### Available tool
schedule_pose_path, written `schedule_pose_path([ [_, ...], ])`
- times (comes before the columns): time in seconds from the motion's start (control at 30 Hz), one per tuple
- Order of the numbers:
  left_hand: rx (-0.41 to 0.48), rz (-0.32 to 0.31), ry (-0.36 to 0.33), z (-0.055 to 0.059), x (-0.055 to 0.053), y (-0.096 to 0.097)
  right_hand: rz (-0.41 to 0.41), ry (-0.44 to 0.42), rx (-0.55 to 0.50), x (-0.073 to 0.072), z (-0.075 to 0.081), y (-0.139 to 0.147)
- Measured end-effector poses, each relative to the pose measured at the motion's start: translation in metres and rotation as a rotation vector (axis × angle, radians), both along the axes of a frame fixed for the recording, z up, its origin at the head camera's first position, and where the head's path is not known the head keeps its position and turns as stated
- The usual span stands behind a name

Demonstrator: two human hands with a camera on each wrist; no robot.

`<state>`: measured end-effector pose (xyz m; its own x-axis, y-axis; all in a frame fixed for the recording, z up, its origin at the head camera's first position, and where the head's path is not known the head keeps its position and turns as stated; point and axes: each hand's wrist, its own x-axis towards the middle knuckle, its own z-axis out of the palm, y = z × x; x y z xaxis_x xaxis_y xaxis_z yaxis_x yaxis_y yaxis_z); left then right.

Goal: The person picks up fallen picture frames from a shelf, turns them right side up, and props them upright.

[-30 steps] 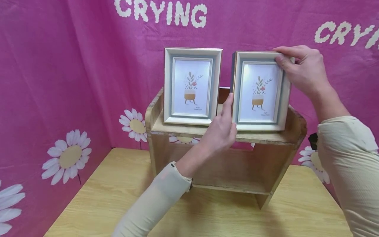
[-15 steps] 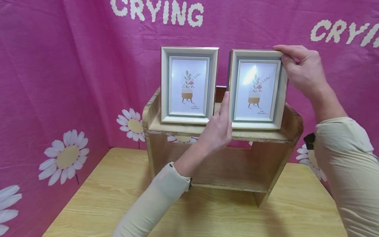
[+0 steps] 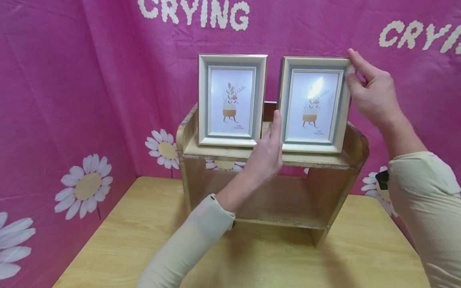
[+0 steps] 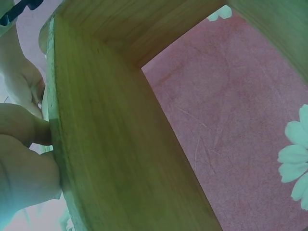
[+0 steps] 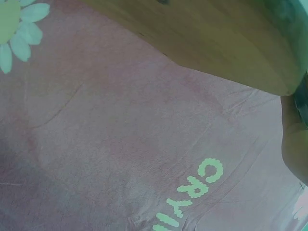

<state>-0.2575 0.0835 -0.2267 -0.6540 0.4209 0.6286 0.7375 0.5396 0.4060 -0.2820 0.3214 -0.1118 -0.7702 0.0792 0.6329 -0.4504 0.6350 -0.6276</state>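
Two matching cream picture frames with blue-grey inner borders stand upright on top of a small wooden shelf (image 3: 313,160) in the head view. The left picture frame (image 3: 203,104) has my left hand (image 3: 266,154) in front of its lower right corner. That hand's straight fingers point up along the left edge of the right picture frame (image 3: 315,148). My right hand (image 3: 374,90) is at this frame's upper right corner, index finger extended and thumb at the side edge. In the left wrist view, my left hand (image 4: 24,168) is against the shelf's front edge. The right wrist view shows little of the right hand (image 5: 294,144).
The shelf stands on a light wooden table (image 3: 119,232). Its raised side panel (image 3: 356,146) is close to the right picture frame. A pink cloth (image 3: 47,80) with daisies and white lettering hangs behind and on the left.
My right hand has shifted from the top edge of the right picture frame outward to its corner, index finger now beyond it. The left hand stays between the frames. The view shifts slightly.
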Motion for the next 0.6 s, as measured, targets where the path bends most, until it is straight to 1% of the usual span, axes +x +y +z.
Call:
schedule_pose_path([
  [0.13, -0.029, 0.051, -0.023, 0.002, -0.004, 0.0, -0.08, -0.029, 0.099, 0.002, -0.006, -0.001],
  [0.23, -0.044, 0.067, -0.028, 0.002, -0.007, -0.002, -0.132, -0.06, 0.183, 0.006, -0.012, -0.001],
  [0.3, -0.052, 0.069, -0.018, 0.002, -0.008, -0.003, -0.157, -0.07, 0.246, 0.01, -0.017, -0.001],
  [0.33, -0.056, 0.066, -0.01, 0.002, -0.009, -0.004, -0.158, -0.089, 0.264, 0.013, -0.019, 0.0],
  [0.4, -0.069, 0.061, 0.018, 0.003, -0.01, -0.006, -0.158, -0.099, 0.307, 0.017, -0.024, 0.001],
  [0.47, -0.078, 0.048, 0.038, 0.003, -0.009, -0.008, -0.131, -0.098, 0.331, 0.022, -0.031, 0.003],
  [0.53, -0.085, 0.032, 0.06, 0.002, -0.008, -0.011, -0.099, -0.084, 0.346, 0.026, -0.038, 0.005],
  [0.6, -0.087, 0.018, 0.091, 0.0, -0.006, -0.014, -0.071, -0.038, 0.369, 0.03, -0.047, 0.008],
])
